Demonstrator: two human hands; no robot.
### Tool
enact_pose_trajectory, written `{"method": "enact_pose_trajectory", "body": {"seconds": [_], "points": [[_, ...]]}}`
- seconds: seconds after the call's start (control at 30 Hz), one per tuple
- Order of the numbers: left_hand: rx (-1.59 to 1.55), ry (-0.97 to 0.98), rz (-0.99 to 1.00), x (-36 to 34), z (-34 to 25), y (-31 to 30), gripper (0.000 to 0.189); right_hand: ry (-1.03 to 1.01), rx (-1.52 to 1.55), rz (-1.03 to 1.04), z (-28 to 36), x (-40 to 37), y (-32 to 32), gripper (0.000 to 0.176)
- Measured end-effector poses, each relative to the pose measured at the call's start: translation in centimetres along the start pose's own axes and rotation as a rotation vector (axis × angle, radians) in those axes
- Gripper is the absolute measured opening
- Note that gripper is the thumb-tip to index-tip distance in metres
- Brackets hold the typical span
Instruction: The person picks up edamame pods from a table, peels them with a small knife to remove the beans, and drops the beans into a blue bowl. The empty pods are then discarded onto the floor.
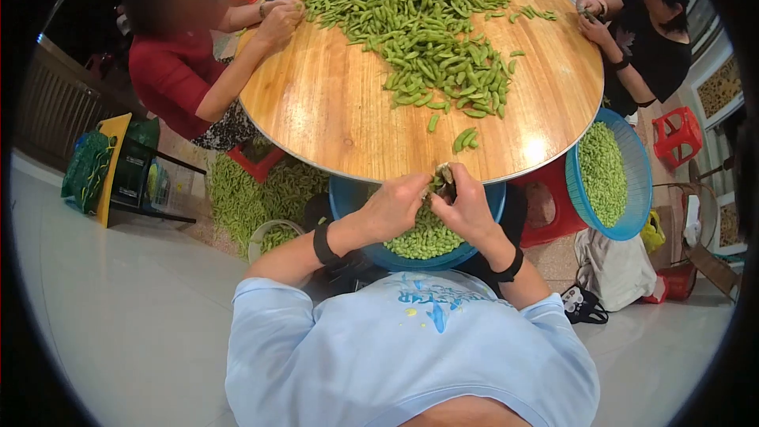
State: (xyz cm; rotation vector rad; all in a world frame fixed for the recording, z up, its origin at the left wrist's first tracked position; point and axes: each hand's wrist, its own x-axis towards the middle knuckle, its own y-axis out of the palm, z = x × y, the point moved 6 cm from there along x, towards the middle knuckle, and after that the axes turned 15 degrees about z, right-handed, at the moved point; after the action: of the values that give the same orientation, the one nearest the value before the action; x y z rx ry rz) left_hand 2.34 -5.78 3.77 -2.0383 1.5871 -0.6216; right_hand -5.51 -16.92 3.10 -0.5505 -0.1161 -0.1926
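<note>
Bean pod (443, 177) sits just below the centre of the frame, pinched between both hands at the near edge of the round wooden table (332, 111). The left hand (395, 207) and the right hand (468, 207) are drawn close together, fingertips meeting, and both are clamped on the pod; each wrist wears a dark band. Whether the pod is split open cannot be told.

Right beneath the hands a blue basin (348, 194) holds a mound of shelled green beans (427, 240). On the table just above the hands lie two loose pods (465, 139), and further up a big pile of pods (427, 32) spreads toward the top of the frame.

At the right a blue basket (637, 182), tilted beside the table edge, is filled with green beans. At the upper left a person in red (170, 71) has both hands on the table rim near the pile; at the upper right a person in black (656, 39) does the same. On the floor at the left, under the table edge, lies a heap of pods (241, 198), with a white bucket (265, 231) just beside it.
</note>
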Motion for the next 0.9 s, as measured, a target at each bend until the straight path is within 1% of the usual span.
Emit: {"method": "enact_pose_trajectory", "body": {"seconds": [0.07, 0.1, 0.2, 0.27, 0.3, 0.37, 0.4, 0.47, 0.5, 0.57, 0.6, 0.63, 0.67, 0.73, 0.77, 0.8, 0.83, 0.87, 0.9], "points": [[0.100, 0.079, 0.002, 0.0, -0.5, 0.3, 0.018, 0.076, 0.064, 0.088, -0.3, 0.1, 0.1, 0.031], [0.099, 0.083, 0.005, 0.1, -0.5, 0.3, 0.018, 0.078, 0.063, 0.084, -0.4, 0.2, 0.1, 0.031], [0.036, 0.049, 0.016, 0.0, -0.3, 0.6, 0.016, 0.029, 0.018, 0.067, -0.9, 0.2, 0.5, 0.028], [-0.014, 0.030, -0.003, -0.1, -0.1, 0.6, 0.014, -0.064, -0.111, -0.023, -0.7, 0.1, 0.6, 0.022], [-0.015, 0.027, -0.004, -0.2, -0.2, 0.5, 0.014, -0.064, -0.109, -0.021, -0.5, 0.0, 0.5, 0.022], [-0.331, -0.180, 0.055, -0.4, 1.1, 0.7, 0.012, -0.009, 0.023, 0.022, -0.5, -0.2, 0.1, 0.019], [-0.335, -0.185, 0.054, -0.6, 1.2, 0.4, 0.012, -0.007, 0.025, 0.028, -0.9, -0.4, 0.1, 0.019], [-0.827, -0.382, 0.143, -1.8, 2.8, 0.7, 0.017, -0.028, -0.077, 0.065, -1.6, -0.5, 0.4, 0.017], [-0.743, -0.323, 0.154, -2.3, 2.7, -0.2, 0.017, -0.032, -0.075, 0.063, -1.7, -0.8, 0.2, 0.017], [-0.238, -0.313, 0.155, -4.2, 3.1, -2.5, 0.017, -0.103, 0.003, 0.274, -1.4, -2.1, 1.3, 0.015], [0.040, -0.299, 0.236, -5.5, 3.6, -3.4, 0.016, -0.102, 0.001, 0.268, -1.7, -2.5, 1.4, 0.015], [0.322, -0.278, 0.314, -6.5, 3.8, -4.0, 0.016, -0.214, -0.035, 0.257, -1.5, -2.9, 1.7, 0.015], [0.328, -0.275, 0.317, -7.0, 3.9, -4.4, 0.016, -0.328, -0.071, 0.247, -1.2, -3.3, 1.9, 0.016], [0.722, -0.270, 0.288, -7.7, 2.4, -5.4, 0.015, -0.311, -0.072, 0.248, -1.6, -3.3, 2.5, 0.016], [0.658, -0.262, 0.282, -6.5, 2.1, -5.6, 0.012, -0.292, -0.079, 0.247, -1.8, -3.2, 2.7, 0.016], [0.665, -0.259, 0.277, -4.7, 2.1, -5.6, 0.012, -0.272, -0.090, 0.242, -1.9, -3.0, 2.7, 0.017], [0.613, -0.180, 0.199, -2.7, 1.5, -5.9, 0.015, -0.274, -0.096, 0.238, -1.3, -2.8, 2.6, 0.017], [0.557, -0.099, 0.121, -0.8, 1.0, -6.2, 0.019, -0.167, 0.031, 0.256, -1.2, -2.5, 2.4, 0.019], [0.521, 0.011, 0.096, 1.3, 0.7, -6.2, 0.021, -0.059, 0.156, 0.273, -1.4, -2.3, 2.3, 0.021]]}}
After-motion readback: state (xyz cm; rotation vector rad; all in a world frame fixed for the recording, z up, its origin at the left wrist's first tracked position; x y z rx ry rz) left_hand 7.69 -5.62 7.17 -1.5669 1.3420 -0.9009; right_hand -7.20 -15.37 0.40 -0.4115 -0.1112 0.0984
